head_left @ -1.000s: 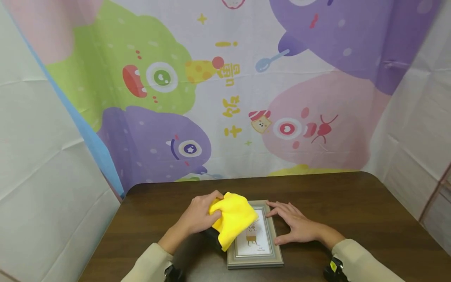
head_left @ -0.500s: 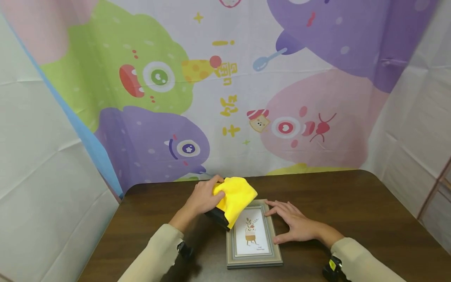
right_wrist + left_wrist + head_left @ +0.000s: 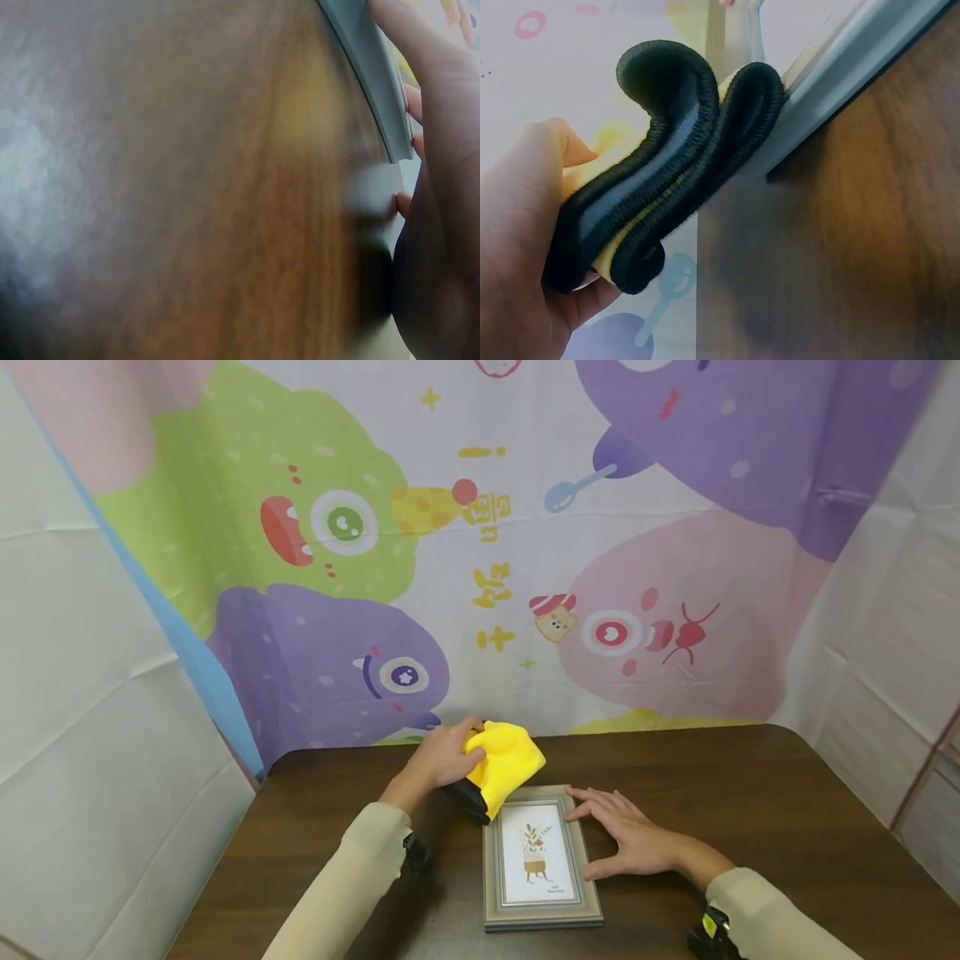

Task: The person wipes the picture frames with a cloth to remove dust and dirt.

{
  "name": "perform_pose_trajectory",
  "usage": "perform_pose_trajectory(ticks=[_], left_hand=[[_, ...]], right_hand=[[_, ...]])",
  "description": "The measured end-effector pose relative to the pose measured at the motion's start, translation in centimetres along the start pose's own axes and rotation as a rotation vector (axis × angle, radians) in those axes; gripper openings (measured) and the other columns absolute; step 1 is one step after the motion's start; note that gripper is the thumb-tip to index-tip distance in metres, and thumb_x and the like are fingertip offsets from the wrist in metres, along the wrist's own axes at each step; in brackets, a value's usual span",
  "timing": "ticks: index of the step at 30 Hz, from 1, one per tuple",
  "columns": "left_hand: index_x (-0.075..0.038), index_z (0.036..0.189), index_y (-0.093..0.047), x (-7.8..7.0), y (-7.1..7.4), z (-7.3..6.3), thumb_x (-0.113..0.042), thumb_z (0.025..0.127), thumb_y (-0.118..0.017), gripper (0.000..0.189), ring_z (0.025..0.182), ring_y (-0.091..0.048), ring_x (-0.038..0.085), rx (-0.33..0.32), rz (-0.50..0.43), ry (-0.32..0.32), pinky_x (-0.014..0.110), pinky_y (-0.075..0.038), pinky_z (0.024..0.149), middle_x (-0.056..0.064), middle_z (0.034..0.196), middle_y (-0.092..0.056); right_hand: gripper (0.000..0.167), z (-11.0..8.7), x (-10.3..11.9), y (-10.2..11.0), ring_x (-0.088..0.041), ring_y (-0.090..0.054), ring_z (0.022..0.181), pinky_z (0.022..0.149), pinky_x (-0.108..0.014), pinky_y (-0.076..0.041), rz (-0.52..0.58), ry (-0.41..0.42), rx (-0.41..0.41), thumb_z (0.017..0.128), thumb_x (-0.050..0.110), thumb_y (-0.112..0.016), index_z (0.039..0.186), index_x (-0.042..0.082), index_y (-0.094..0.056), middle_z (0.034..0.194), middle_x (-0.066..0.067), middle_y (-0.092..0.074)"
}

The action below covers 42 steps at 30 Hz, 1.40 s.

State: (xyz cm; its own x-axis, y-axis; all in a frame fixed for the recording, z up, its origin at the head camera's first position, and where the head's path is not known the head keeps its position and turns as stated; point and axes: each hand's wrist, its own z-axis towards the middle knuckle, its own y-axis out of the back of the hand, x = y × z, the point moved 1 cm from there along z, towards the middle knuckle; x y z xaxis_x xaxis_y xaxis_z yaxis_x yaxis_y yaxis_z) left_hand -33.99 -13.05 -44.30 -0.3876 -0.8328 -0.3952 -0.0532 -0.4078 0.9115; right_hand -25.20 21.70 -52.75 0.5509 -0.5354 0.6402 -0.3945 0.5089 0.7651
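The left hand point(image 3: 444, 758) clamps the cloth point(image 3: 512, 762) between thumb and fingers at the far left corner of the frame point(image 3: 537, 864), which lies face up on the table point(image 3: 697, 777). The right hand point(image 3: 633, 839) – fingers apart – rests against the frame's right edge. Wiping appears under way – which areas are done or left cannot be told.

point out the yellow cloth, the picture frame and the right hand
Yellow cloth point(image 3: 512, 763), head view, middle of its yellow side
Picture frame point(image 3: 543, 916), head view, lower border
Right hand point(image 3: 634, 843), head view, back of the hand
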Motion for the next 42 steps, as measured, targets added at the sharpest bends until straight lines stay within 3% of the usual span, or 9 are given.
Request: perform_pose_trajectory(ticks=[3, 6, 11, 17, 27, 28, 35, 39, 42], left_hand=[[-0.015, 0.143, -0.063, -0.2, -0.1, 0.7, -0.033, 0.100, -0.058, 0.047, 0.094, -0.062, 0.030, 0.024, 0.038, -0.035, 0.044, -0.049, 0.087, 0.012, 0.118, -0.077], [-0.018, 0.144, -0.062, -0.6, -0.2, 1.2, -0.031, 0.102, -0.060, 0.044, 0.103, -0.066, 0.031, 0.050, 0.078, -0.065, 0.049, -0.054, 0.095, 0.012, 0.134, -0.077], [-0.020, 0.147, -0.060, -1.3, -0.7, 1.9, -0.027, 0.107, -0.064, 0.041, 0.124, -0.070, 0.030, 0.081, 0.168, -0.130, 0.052, -0.058, 0.109, 0.009, 0.148, -0.072], [-0.019, 0.148, -0.059, -2.2, -1.3, 2.7, -0.016, 0.108, -0.065, 0.040, 0.141, -0.063, 0.035, 0.064, 0.186, -0.197, 0.053, -0.053, 0.119, 0.010, 0.153, -0.068], [-0.019, 0.152, -0.059, -2.3, -3.2, 2.9, -0.008, 0.111, -0.070, 0.044, 0.141, -0.062, 0.035, 0.054, 0.173, -0.173, 0.054, -0.054, 0.120, 0.010, 0.152, -0.066], [-0.019, 0.153, -0.059, -2.0, -3.6, 3.1, -0.010, 0.111, -0.070, 0.045, 0.142, -0.062, 0.035, 0.054, 0.172, -0.170, 0.055, -0.054, 0.120, 0.010, 0.153, -0.066], [-0.030, 0.159, -0.055, 4.4, -10.2, 7.4, -0.029, 0.113, -0.070, 0.049, 0.140, -0.062, 0.029, 0.047, 0.259, -0.168, 0.049, -0.056, 0.120, 0.005, 0.151, -0.065], [-0.032, 0.163, -0.053, 5.5, -11.4, 8.2, -0.033, 0.113, -0.069, 0.052, 0.141, -0.063, 0.028, 0.048, 0.281, -0.170, 0.048, -0.057, 0.120, 0.005, 0.152, -0.064], [-0.032, 0.162, -0.054, 5.2, -10.9, 7.7, -0.030, 0.113, -0.069, 0.051, 0.141, -0.062, 0.029, 0.052, 0.228, -0.159, 0.050, -0.056, 0.121, 0.006, 0.153, -0.063]], right_hand=[[0.071, 0.0, 0.0, 0.1, -0.057, -0.024, 0.169, 0.126, -0.092, -0.002, 0.008, -0.004, -0.002, 0.093, 0.049, -0.090, 0.153, 0.027, -0.057, 0.187, -0.017, -0.029], [0.071, 0.0, 0.1, 0.0, -0.056, -0.024, 0.170, 0.126, -0.091, -0.002, 0.011, -0.009, 0.000, 0.093, 0.049, -0.090, 0.153, 0.028, -0.057, 0.187, -0.016, -0.028], [0.072, 0.0, 0.2, 0.0, -0.057, -0.025, 0.169, 0.125, -0.092, -0.002, 0.009, -0.005, 0.004, 0.093, 0.048, -0.090, 0.153, 0.027, -0.058, 0.186, -0.018, -0.029], [0.072, -0.1, 0.1, 0.1, -0.058, -0.025, 0.169, 0.125, -0.092, -0.002, 0.012, -0.013, 0.000, 0.093, 0.049, -0.090, 0.153, 0.027, -0.058, 0.186, -0.017, -0.029], [0.072, 0.1, -0.1, -0.1, -0.057, -0.025, 0.170, 0.125, -0.093, -0.003, 0.014, -0.007, 0.004, 0.093, 0.048, -0.090, 0.153, 0.027, -0.057, 0.187, -0.016, -0.028], [0.072, 0.1, -0.1, -0.1, -0.057, -0.025, 0.170, 0.125, -0.093, -0.002, 0.016, -0.009, 0.003, 0.093, 0.048, -0.090, 0.153, 0.027, -0.058, 0.187, -0.016, -0.028], [0.071, -0.1, 0.4, 0.2, -0.059, -0.024, 0.168, 0.123, -0.094, -0.001, 0.020, -0.006, -0.001, 0.093, 0.047, -0.090, 0.152, 0.026, -0.058, 0.187, -0.017, -0.028], [0.070, -0.1, 0.7, 0.2, -0.059, -0.024, 0.168, 0.123, -0.094, -0.001, 0.019, 0.001, 0.003, 0.093, 0.045, -0.090, 0.153, 0.026, -0.058, 0.187, -0.016, -0.028], [0.070, -0.1, 0.6, 0.2, -0.059, -0.025, 0.168, 0.123, -0.094, -0.002, 0.014, 0.004, -0.001, 0.093, 0.045, -0.090, 0.152, 0.026, -0.058, 0.187, -0.016, -0.028]])
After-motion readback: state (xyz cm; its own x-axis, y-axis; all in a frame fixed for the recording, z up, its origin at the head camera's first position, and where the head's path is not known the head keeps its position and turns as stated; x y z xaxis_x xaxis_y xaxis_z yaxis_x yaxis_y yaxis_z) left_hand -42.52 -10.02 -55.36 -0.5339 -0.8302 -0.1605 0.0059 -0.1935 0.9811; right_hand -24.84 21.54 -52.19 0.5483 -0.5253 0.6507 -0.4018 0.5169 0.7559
